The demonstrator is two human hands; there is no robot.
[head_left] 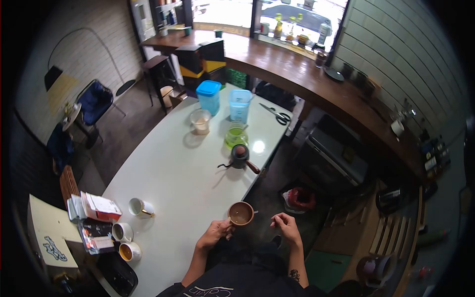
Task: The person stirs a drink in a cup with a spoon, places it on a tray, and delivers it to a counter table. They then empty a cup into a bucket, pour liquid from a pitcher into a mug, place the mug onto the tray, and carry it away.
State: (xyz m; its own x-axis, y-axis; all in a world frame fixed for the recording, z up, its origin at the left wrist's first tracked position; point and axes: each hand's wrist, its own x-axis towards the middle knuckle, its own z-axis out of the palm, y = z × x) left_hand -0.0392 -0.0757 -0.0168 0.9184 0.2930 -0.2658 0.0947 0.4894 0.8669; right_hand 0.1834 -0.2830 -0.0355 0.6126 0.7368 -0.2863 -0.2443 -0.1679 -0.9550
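My left hand [217, 233] is closed on a brown cup [241, 214] above the table's near edge. The cup tilts so that its inside faces me, and a little brown liquid seems to lie in it. A small pale tip [256, 212] shows at its right rim; I cannot make out what it is. To the right of the cup, apart from it, my right hand [287, 228] has its fingers curled in a pinch. Whatever it holds, if anything, is too small to tell. Farther up the table stands a dark gooseneck kettle [240, 157] with a wooden handle.
Beyond the kettle are a green glass jug [236, 135], a clear tub [200, 122], two blue containers [209, 98] and scissors [277, 114]. White cups [141, 208] and a paper stack [99, 207] occupy the left side. A red-lined bin [299, 199] stands on the floor at right.
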